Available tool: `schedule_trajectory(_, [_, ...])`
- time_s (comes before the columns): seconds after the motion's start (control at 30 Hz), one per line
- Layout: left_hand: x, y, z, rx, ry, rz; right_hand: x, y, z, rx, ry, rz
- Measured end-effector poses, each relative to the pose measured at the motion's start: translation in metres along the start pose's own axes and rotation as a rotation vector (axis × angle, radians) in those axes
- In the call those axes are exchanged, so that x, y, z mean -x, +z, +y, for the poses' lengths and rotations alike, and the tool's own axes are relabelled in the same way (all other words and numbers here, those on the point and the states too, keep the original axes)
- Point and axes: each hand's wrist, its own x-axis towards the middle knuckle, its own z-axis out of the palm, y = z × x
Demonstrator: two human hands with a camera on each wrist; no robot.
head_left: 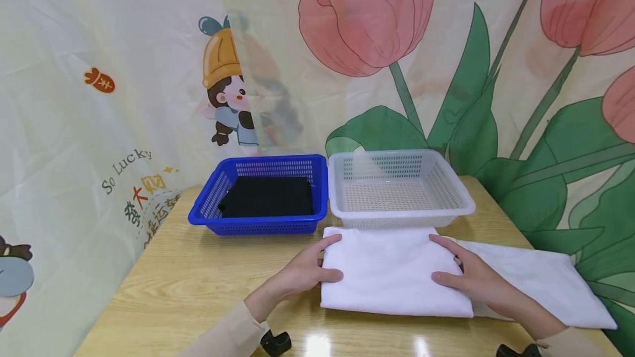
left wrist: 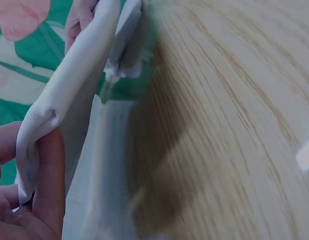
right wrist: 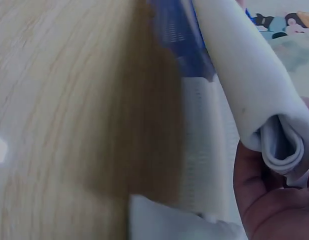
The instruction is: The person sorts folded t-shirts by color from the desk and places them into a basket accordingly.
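A folded white cloth (head_left: 387, 274) is held up flat in front of the baskets, one side in each hand. My left hand (head_left: 305, 271) grips its left side, thumb on top and other fingers underneath. At the opposite side my right hand (head_left: 473, 280) holds it the same way. Seen from the left wrist, the cloth's folded edge (left wrist: 69, 75) is pinched by the left fingers (left wrist: 49, 175). The right wrist view shows rolled layers at the cloth's end (right wrist: 254, 70), with the right palm and fingers (right wrist: 269, 205) beneath; a gap to the wooden table (right wrist: 59, 100) shows there.
A second white cloth (head_left: 541, 280) lies flat at the right, partly behind my right hand. Behind the held cloth stands a white basket (head_left: 402, 215), with a blue basket (head_left: 268, 226) to its left holding folded black cloth (head_left: 268, 194). A printed curtain (head_left: 163, 43) hangs behind the table.
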Motion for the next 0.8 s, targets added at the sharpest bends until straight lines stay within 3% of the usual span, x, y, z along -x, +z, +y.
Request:
schedule_trajectory(0.17, [0.006,0.01,0.021,0.037,0.025,-0.007,0.014,-0.023,-0.011,0.032,-0.096,0.032])
schedule_trajectory(0.4, [0.001,0.019,0.058,-0.017,0.128,-0.009,0.023,-0.059,-0.033,-0.054,-0.148,0.024])
schedule_trajectory(0.57, [-0.02,0.016,0.081,-0.029,0.179,0.007,0.011,-0.085,-0.048,-0.006,-0.182,0.085])
schedule_trajectory(0.8, [-0.063,0.006,0.105,-0.097,0.242,0.078,-0.022,-0.118,-0.067,0.133,-0.244,0.156])
